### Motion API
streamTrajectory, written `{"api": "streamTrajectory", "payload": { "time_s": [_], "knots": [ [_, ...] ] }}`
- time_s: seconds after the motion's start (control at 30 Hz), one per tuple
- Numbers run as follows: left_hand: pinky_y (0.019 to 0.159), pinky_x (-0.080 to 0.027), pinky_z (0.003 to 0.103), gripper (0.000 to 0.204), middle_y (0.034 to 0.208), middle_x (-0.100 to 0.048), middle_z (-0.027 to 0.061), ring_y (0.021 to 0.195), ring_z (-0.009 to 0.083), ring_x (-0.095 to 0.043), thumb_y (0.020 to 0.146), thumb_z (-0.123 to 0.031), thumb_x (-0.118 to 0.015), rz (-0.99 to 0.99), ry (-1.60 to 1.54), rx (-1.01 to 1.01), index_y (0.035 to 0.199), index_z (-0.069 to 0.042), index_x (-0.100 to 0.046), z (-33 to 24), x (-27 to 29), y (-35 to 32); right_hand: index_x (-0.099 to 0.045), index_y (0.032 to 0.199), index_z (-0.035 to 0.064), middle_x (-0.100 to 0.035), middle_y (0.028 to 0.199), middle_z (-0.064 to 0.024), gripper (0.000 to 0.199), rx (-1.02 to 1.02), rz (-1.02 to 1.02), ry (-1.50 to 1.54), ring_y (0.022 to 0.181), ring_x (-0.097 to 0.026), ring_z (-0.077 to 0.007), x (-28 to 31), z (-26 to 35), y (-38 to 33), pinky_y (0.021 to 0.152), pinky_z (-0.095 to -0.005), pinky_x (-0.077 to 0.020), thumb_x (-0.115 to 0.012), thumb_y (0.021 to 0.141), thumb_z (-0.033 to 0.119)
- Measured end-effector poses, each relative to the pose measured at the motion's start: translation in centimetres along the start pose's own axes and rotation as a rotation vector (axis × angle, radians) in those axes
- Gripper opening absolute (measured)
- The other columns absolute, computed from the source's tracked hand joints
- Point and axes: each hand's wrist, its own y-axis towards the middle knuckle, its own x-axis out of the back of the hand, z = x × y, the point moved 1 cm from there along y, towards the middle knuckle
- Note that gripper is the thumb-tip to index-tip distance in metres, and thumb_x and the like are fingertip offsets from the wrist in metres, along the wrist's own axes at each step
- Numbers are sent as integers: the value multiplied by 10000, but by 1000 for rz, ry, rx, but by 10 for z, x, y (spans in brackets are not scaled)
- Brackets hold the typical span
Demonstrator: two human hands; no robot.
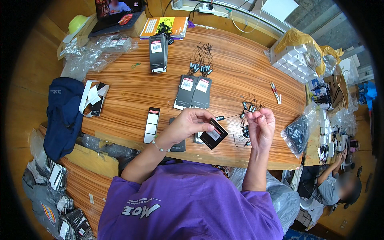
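My left hand (193,123) pinches a black hang tag (214,138) with a white sticker, held tilted above the table's near edge. A thin black string with a small dark seal (220,118) runs from near the tag to my right hand (262,125), whose fingertips are closed on it. Loose black strings with light-marked seals (249,107) lie beside and partly behind my right hand. Beyond my left hand sit two stacks of grey tags (185,91) with strings fanned above them. A black card with white stickers (151,126) lies by my left wrist. More tags (178,146) are partly hidden under that forearm.
A taller tag stack (158,56) stands farther back, near folders (180,26) and a laptop (116,18). At left lie clear plastic bags and a dark blue cloth bag (63,116). Rightward are a pen (275,93), white boxes (290,60), bagged black pieces (297,130) and another person.
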Motion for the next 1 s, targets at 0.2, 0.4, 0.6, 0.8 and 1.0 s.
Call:
{"api": "streamTrajectory", "payload": {
  "time_s": [0.2, 0.4, 0.6, 0.8, 1.0],
  "knots": [
    [762, -485, 230, 161, 898, -622, 66, 827, 112, -597, 777, 24, -624, 19, -13, -14, 933, 2, -593, -1, 3, 0, -579, 920, 21, -595, 786, -103, 109, 77, -88, -145, 742, -570, -207, 1, 3, 9, 763, -396, -467, -596, 835, 87],
    [790, -495, 225, 159, 936, -619, 82, 833, 96, -596, 778, 33, -624, -184, 151, -266, 935, 32, -595, -3, -1, 7, -526, 802, 51, -497, 723, -53, 108, 36, -23, 72, 692, -479, -187, -25, 9, 16, 755, -378, -411, -548, 868, 133],
    [751, -521, 217, 158, 911, -619, 88, 839, 121, -614, 785, 57, -611, -303, 178, -300, 937, 32, -575, -12, -8, 5, -538, 733, -12, -537, 656, -34, 64, 94, -44, -920, 580, -467, -100, -43, -8, -1, 543, -218, -379, -573, 786, -19],
    [718, -519, 198, 161, 888, -619, 83, 821, 109, -616, 788, 40, -620, -339, 211, -286, 939, 32, -564, -20, -16, 1, -556, 684, -16, -546, 623, -91, 80, 330, 120, -1316, 546, -510, -179, -67, -22, 1, 512, -278, -405, -633, 697, -33],
    [723, -523, 201, 138, 881, -618, 78, 820, 111, -616, 789, 41, -617, -336, 216, -314, 920, 36, -573, -17, -16, 2, -559, 682, 4, -556, 628, -88, 88, 408, 143, -1391, 537, -532, -204, -69, -31, 1, 482, -301, -405, -644, 680, -16]
  ]
}}
